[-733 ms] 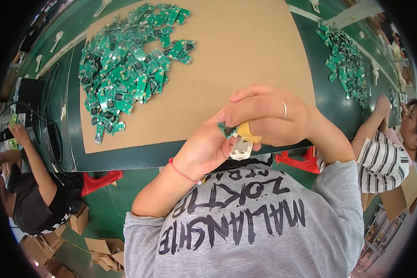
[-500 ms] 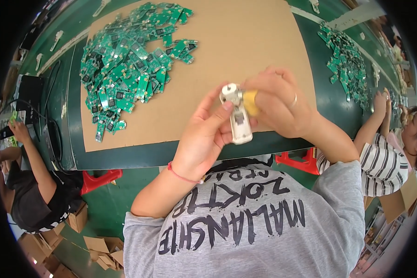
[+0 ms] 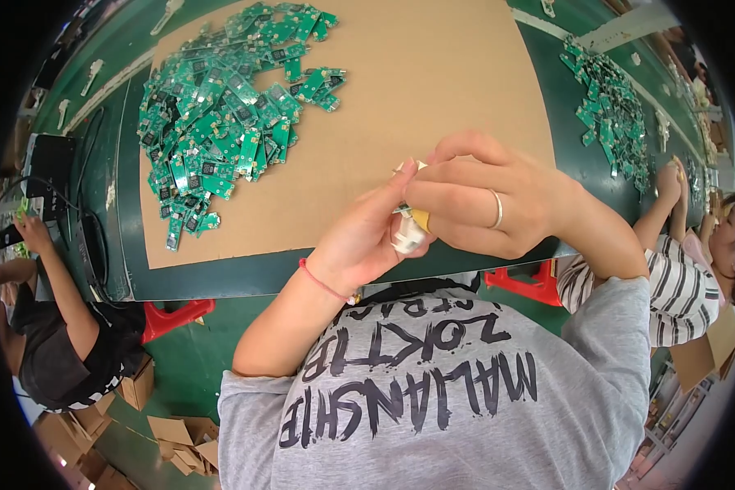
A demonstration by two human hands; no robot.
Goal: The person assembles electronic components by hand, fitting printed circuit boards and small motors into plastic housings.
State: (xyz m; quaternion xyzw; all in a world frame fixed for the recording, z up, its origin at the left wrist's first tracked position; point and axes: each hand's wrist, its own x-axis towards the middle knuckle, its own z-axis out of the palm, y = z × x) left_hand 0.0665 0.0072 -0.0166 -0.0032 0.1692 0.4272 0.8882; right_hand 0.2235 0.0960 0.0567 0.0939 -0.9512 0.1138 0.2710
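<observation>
My left hand (image 3: pixel 359 238) is closed round a small white plastic housing (image 3: pixel 408 234), held just above the near edge of the cardboard sheet (image 3: pixel 416 90). Much of the housing is covered by fingers. My right hand (image 3: pixel 494 200), with a ring on one finger, curls over its upper part, fingertips pinched against it. Something yellow (image 3: pixel 421 219) shows at the right fingertips; I cannot tell whether it is a finger cover or a separate piece. A sliver of green shows at the housing between the hands. A large heap of green circuit boards (image 3: pixel 220 110) lies on the sheet's left side.
On the dark green table (image 3: pixel 220 282), another heap of circuit boards (image 3: pixel 612 114) lies at the right. Co-workers sit at both sides, a person's arm (image 3: pixel 61 278) at the left. Black cables (image 3: pixel 90 237) run down the left. Red stools (image 3: pixel 527 282) and cardboard boxes (image 3: pixel 184 441) stand below.
My right hand has come left and down over the white housing, covering most of it. The housing's open face, visible before, is now largely hidden. My left hand keeps its grip.
</observation>
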